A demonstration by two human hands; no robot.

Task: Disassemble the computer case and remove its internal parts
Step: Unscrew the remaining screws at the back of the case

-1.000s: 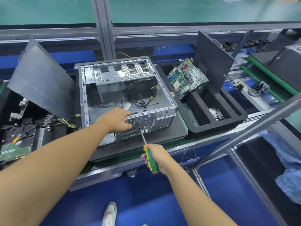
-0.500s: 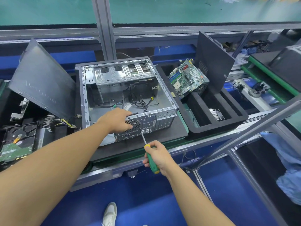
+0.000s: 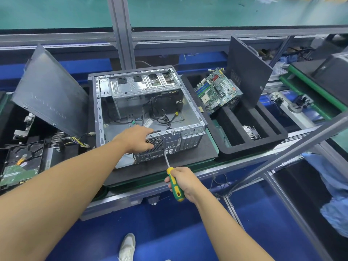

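Note:
The open computer case (image 3: 148, 102) lies on its side on a black mat, with loose black cables (image 3: 162, 117) inside. My left hand (image 3: 135, 138) grips the top edge of the case's rear panel, over the fan grille (image 3: 155, 144). My right hand (image 3: 183, 182) grips the green and yellow handle of a screwdriver (image 3: 174, 183). Its metal tip touches the rear panel just right of the grille. A removed motherboard (image 3: 214, 91) leans in the black foam tray (image 3: 252, 146) on the right.
A dark side panel (image 3: 49, 91) leans at the left over a hard drive (image 3: 20, 166) and wired parts. Another dark panel (image 3: 244, 70) stands in the foam tray, with a heatsink (image 3: 250, 131) in a slot. An aluminium post (image 3: 122, 32) rises behind the case; a diagonal bar (image 3: 293, 149) crosses at right.
My right hand has turned slightly on the screwdriver handle, with the tip staying on the rear panel. My left hand keeps its hold on the case.

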